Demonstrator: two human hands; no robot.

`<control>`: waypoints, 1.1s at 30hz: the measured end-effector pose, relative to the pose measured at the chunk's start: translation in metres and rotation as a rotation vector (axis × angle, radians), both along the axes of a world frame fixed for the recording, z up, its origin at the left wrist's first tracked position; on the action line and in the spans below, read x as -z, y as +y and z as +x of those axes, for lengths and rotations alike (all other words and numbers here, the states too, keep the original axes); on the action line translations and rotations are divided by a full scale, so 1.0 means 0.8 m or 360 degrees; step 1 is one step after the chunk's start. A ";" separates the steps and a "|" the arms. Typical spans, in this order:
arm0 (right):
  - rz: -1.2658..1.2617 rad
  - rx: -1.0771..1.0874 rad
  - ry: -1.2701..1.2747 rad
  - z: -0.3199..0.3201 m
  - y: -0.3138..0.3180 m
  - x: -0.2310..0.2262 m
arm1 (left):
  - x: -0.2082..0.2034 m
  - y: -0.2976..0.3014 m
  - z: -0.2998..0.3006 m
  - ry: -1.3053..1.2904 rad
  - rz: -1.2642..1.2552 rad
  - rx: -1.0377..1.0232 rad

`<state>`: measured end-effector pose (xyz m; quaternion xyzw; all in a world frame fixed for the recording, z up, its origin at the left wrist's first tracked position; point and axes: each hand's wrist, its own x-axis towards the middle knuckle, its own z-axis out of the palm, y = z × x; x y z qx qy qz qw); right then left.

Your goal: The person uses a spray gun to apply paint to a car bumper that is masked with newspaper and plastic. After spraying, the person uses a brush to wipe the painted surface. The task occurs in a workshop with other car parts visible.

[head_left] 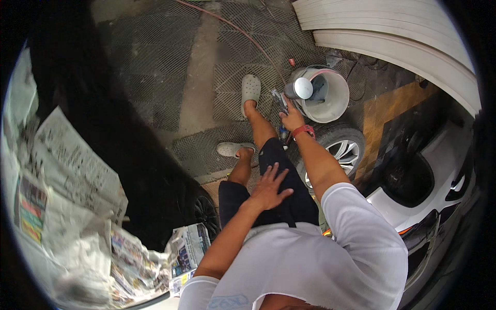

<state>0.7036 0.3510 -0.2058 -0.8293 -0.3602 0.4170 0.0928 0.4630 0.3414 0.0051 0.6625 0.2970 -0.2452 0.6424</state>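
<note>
My right hand (293, 120), with a red band at its wrist, is wrapped around a spray gun (280, 102) with a metal body. A grey cup with a round white lid (303, 88) sits on the gun, in front of the rim of a whitish bucket (339, 106). Part of the gun's grip is hidden by my fingers. A small blue fitting (283, 133) shows just below that hand. My left hand (267, 190) lies with spread fingers on the thigh of my dark shorts, holding nothing.
Newspaper and plastic sheeting (77, 165) cover a surface at the left, beside a black car body. At the right are a loose-looking wheel (343, 150) and a white car part (439, 160). A reddish hose (243, 33) crosses the dark floor matting (155, 67). White panels (382, 18) stand far right.
</note>
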 end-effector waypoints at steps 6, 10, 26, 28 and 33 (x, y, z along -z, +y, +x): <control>-0.0022 0.0424 0.0044 0.057 0.074 0.143 | 0.073 0.066 0.110 0.0040 -0.0195 0.0319; 0.0117 0.0574 0.0120 0.099 0.107 0.268 | 0.095 0.085 0.139 0.0026 -0.0349 0.0409; -0.0316 0.0628 0.0177 0.209 0.106 0.425 | 0.116 0.148 0.196 0.0114 -0.0707 0.0634; -0.0352 0.0633 0.0167 0.201 0.125 0.404 | 0.117 0.151 0.194 0.0111 -0.0684 0.0627; -0.0480 0.0789 -0.0129 0.202 0.141 0.392 | 0.124 0.153 0.191 0.0079 -0.0566 0.0651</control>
